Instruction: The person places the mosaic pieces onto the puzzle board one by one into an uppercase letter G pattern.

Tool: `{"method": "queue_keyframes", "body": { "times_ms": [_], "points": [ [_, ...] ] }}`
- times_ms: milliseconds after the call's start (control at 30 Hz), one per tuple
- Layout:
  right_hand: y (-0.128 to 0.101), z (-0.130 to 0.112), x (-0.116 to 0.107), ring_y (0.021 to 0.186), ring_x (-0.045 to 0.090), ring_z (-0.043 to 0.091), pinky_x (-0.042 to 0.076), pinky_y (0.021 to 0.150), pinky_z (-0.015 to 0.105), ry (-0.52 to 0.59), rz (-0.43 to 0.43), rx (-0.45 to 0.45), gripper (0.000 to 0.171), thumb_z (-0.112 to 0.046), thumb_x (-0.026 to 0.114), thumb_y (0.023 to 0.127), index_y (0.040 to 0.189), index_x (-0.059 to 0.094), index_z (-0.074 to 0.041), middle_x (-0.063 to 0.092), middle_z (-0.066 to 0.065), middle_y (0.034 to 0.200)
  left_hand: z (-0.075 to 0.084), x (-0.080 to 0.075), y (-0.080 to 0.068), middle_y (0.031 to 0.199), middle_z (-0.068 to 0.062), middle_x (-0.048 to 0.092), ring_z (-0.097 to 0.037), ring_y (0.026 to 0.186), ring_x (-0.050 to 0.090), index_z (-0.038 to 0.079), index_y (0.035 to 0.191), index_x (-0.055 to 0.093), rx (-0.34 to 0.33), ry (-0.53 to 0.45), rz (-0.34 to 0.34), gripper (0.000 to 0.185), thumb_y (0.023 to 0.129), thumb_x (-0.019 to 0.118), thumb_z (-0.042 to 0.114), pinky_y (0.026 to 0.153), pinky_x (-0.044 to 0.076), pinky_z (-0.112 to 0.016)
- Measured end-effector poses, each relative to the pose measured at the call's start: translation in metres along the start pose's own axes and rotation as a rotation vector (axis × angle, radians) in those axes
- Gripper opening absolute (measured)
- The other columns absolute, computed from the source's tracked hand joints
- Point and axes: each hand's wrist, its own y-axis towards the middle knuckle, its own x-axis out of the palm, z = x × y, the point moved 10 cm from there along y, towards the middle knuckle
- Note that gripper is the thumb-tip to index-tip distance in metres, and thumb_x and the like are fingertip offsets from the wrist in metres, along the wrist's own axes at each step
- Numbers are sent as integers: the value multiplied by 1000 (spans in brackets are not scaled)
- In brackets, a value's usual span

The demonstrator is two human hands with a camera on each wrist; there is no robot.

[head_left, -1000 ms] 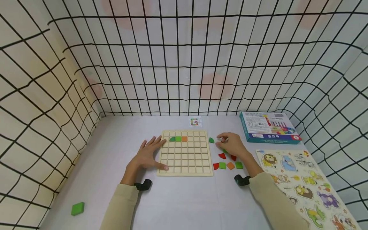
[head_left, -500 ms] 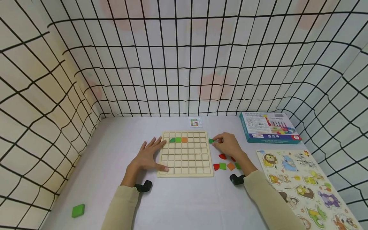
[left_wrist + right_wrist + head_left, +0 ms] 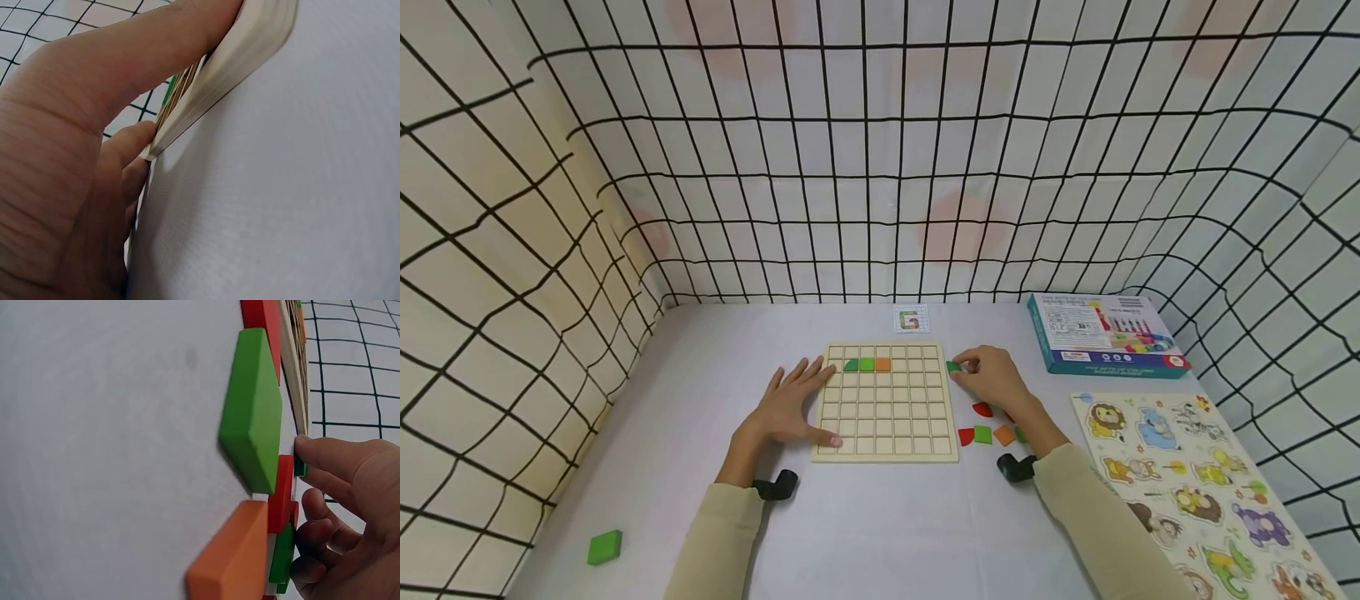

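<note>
A wooden grid board lies mid-table. Along its second row sit a dark green quarter-circle tile, a light green square tile and an orange square tile. My left hand rests on the board's left edge with fingers spread; the left wrist view shows its thumb on the rim. Just off the board's right side, my right hand pinches another dark green quarter-circle tile between thumb and index finger. In the right wrist view that tile is mostly covered by the fingertips.
Loose red tiles, a green square and an orange square lie near my right wrist. A pattern card is behind the board. A box and an animal puzzle stand right; a green block lies front left.
My right hand has moved left to the dark green quarter-circle tile beside the board and now pinches it. My left hand has stayed on the board's edge.
</note>
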Motion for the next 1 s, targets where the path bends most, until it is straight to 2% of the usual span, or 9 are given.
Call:
{"method": "queue_keyframes", "body": {
  "times_ms": [200,467,733,1000],
  "points": [
    [-2,-3,-2,84,53,21,42,69,31,23,15,-6,31,-31,77,92,117,77,-13,60,5,91,0,0,-1,174,-2,15,-32,162,9,27,165,28,-4,-11,-1,129,60,84,75,128,1,-65],
    [-2,-21,-7,79,53,22,43,60,29,62,45,-44,31,-33,77,91,116,77,-14,60,5,92,1,-1,-1,174,-2,15,-32,162,9,26,165,27,-7,-13,-3,129,60,84,75,128,0,-65],
    [1,-46,0,75,50,20,41,59,29,103,29,-121,31,-33,78,92,115,78,-13,60,4,89,1,-1,0,174,-2,15,-32,162,9,26,165,27,-3,0,-3,128,61,83,75,128,1,-65],
    [8,-67,10,75,51,20,40,57,26,113,25,-158,30,-32,79,92,114,79,-12,61,3,86,0,0,1,175,0,12,-30,162,7,27,165,25,-8,7,-12,129,60,83,76,128,0,-64]
  ]
}}
